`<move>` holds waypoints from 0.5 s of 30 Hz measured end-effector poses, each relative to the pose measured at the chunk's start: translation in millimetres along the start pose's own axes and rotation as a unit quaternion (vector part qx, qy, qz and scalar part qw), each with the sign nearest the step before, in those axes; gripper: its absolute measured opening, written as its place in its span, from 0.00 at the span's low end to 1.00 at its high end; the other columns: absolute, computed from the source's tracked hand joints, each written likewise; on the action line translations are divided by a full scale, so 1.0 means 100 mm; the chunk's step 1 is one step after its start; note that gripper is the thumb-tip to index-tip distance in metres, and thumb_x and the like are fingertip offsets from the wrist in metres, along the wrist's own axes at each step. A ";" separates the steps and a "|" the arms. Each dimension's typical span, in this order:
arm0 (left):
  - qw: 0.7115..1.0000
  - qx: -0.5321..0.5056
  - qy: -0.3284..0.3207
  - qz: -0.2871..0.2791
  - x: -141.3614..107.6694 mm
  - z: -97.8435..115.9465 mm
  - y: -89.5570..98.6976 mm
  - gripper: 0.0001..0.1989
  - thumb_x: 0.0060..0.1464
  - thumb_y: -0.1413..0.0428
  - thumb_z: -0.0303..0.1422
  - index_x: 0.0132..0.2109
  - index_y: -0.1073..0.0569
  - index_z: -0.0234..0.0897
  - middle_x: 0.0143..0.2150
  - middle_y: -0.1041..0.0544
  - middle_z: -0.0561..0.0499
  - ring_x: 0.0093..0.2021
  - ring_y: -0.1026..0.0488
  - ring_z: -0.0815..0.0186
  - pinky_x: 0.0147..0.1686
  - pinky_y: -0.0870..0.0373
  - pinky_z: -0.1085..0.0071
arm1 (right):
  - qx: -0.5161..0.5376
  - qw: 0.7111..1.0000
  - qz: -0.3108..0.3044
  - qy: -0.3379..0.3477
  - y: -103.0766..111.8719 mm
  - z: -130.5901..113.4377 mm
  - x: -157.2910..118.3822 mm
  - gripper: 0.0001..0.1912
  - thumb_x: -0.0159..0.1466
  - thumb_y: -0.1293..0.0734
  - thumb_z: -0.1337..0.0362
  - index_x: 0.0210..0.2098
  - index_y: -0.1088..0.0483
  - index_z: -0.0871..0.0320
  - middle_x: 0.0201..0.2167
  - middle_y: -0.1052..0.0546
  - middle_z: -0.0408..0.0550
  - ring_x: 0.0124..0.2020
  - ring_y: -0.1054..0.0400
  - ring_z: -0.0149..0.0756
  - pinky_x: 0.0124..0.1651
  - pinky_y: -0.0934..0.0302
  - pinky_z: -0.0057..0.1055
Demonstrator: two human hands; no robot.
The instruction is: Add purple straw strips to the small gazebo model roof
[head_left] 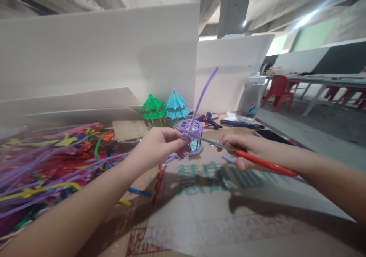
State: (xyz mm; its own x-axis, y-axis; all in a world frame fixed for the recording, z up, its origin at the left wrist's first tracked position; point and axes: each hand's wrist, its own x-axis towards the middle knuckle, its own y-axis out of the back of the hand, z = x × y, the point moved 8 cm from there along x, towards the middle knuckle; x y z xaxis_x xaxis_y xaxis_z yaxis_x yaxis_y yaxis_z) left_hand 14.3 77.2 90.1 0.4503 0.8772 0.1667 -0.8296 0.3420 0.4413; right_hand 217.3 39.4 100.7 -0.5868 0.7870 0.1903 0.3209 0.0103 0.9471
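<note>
My left hand (168, 140) is closed in a pinch near the lower end of a purple pipe cleaner (203, 91), which sticks up and leans right. Scissors (257, 161) with orange-red handles are held in my right hand (240, 146), blades pointing left. The blade tips reach the base of the pipe cleaner, close to my left fingertips. Just behind them stands a small purple round frame (197, 125) with spokes on top and a light blue piece inside. My left fingers partly hide this frame, so I cannot tell whether they touch it.
Many coloured pipe cleaners (57, 161) lie heaped at left. Green (153, 106) and blue (175, 105) tiered umbrella-like roofs stand behind. A glue gun (210, 119), a dark blue pen-like tool (242, 124), a phone (273, 135) and a water bottle (251, 98) sit at back right. White boards (100, 58) rise behind.
</note>
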 end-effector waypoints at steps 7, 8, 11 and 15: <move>1.000 -0.006 -0.025 0.013 -0.02 0.04 0.06 0.10 0.51 0.40 0.40 0.35 0.19 0.38 0.31 0.18 0.49 0.28 0.23 0.65 0.30 0.27 0.71 | 0.026 0.999 -0.018 0.003 0.01 -0.04 0.02 0.30 0.58 0.38 0.36 0.43 0.27 0.55 0.40 0.23 0.50 0.38 0.32 0.45 0.37 0.43 0.32; 1.000 -0.005 -0.023 0.012 -0.02 0.04 0.05 0.10 0.51 0.40 0.40 0.35 0.19 0.39 0.31 0.18 0.50 0.28 0.23 0.64 0.30 0.27 0.70 | 0.029 0.999 -0.015 0.004 0.00 -0.03 0.02 0.30 0.57 0.38 0.36 0.43 0.27 0.55 0.40 0.23 0.50 0.38 0.32 0.45 0.37 0.43 0.32; 1.000 0.004 -0.014 0.013 -0.02 0.03 0.04 0.10 0.51 0.40 0.39 0.36 0.19 0.39 0.31 0.18 0.50 0.28 0.22 0.64 0.31 0.27 0.70 | 0.043 0.999 -0.023 -0.003 -0.03 0.00 0.02 0.29 0.57 0.37 0.37 0.44 0.27 0.53 0.39 0.23 0.48 0.36 0.32 0.43 0.36 0.43 0.31; 1.000 0.019 0.000 0.008 -0.02 0.03 0.02 0.11 0.52 0.40 0.39 0.37 0.20 0.38 0.31 0.18 0.49 0.28 0.22 0.64 0.31 0.27 0.70 | 0.056 0.997 -0.044 -0.030 -0.08 0.04 0.02 0.27 0.58 0.36 0.39 0.44 0.27 0.53 0.38 0.24 0.47 0.35 0.33 0.42 0.35 0.43 0.31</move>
State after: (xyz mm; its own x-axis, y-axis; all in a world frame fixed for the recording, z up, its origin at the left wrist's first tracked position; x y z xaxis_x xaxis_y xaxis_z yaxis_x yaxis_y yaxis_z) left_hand 13.1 75.2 93.2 0.4370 0.8826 0.1735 -0.8235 0.3151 0.4717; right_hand 217.1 43.2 92.6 -0.5724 0.8151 0.0890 0.3524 0.1466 0.9243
